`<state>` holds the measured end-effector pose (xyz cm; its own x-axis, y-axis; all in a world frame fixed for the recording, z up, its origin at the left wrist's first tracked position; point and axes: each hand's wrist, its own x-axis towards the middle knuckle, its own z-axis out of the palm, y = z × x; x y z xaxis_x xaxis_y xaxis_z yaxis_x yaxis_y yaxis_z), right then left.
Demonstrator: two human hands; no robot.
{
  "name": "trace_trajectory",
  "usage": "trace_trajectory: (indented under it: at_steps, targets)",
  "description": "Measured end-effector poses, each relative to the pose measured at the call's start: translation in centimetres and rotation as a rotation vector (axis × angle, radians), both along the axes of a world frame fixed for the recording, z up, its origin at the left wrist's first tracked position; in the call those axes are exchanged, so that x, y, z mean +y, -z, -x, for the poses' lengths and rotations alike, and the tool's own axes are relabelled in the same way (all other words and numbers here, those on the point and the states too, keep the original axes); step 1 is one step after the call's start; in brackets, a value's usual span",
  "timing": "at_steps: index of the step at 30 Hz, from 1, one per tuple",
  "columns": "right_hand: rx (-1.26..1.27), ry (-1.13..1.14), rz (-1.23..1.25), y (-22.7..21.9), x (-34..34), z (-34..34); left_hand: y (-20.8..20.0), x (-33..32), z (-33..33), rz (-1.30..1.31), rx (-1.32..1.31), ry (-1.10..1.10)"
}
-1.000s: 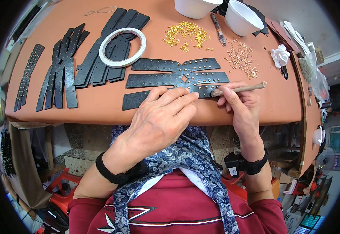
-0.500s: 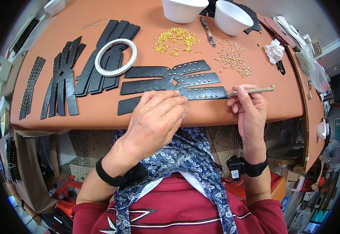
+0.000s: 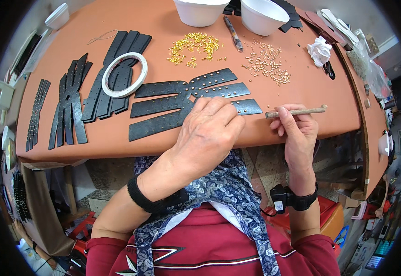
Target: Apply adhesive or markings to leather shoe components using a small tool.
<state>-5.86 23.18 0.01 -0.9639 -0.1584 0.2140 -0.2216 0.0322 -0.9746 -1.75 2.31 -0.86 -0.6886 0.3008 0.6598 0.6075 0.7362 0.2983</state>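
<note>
I see 1 blk stack (image 3: 95,103) w/ 1 tape ring (image 3: 144,71) on it, 1 studded strap (image 3: 156,107) flat nr table (image 3: 320,99) edge, L hand (image 3: 212,126) over it, can't tell if gripping; 2 bowls (image 3: 201,14), 2 stud piles (image 3: 205,41) behind; R hand (image 3: 299,129) grasps 1 stick (image 3: 312,111), tip by strap.

I have open tabletop (image 3: 341,108) right of my right hand (image 3: 299,129); ahead, scattered copper-coloured studs (image 3: 268,65) and a white bowl (image 3: 265,19) obstruct me.
</note>
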Motion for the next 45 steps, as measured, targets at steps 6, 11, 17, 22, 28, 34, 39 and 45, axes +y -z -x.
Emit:
trace_trajectory:
  at_steps: [6,11,17,22,28,34,39,45]
  targets:
    - [0.022,-0.061,-0.015,0.4,-0.3,-0.6,0.2,0.4,0.3,0.008,-0.03,-0.011]
    - [0.044,-0.074,-0.056,0.5,-0.4,-0.8,0.3,0.4,0.3,-0.033,-0.008,-0.001]
    - [0.101,-0.068,-0.102,0.5,-0.4,-0.8,0.1,0.2,-0.1,-0.012,-0.036,0.001]
    - [0.141,-0.07,-0.122,0.5,-0.6,-0.8,0.2,0.0,-0.3,-0.038,-0.044,0.018]
    - [0.158,-0.062,-0.145,0.7,-1.1,-0.9,0.4,-0.5,-0.7,-0.054,-0.033,-0.002]
    - [0.182,-0.056,-0.18,0.6,-1.4,-1.0,0.4,-0.9,-1.1,-0.05,-0.016,-0.026]
    - [0.194,-0.084,-0.21,0.5,-1.9,-1.1,0.3,-1.3,-1.4,-0.031,0.013,-0.007]
    - [0.194,-0.083,-0.252,0.4,-2.3,-1.2,-0.1,-2.0,-1.9,-0.011,-0.029,-0.008]
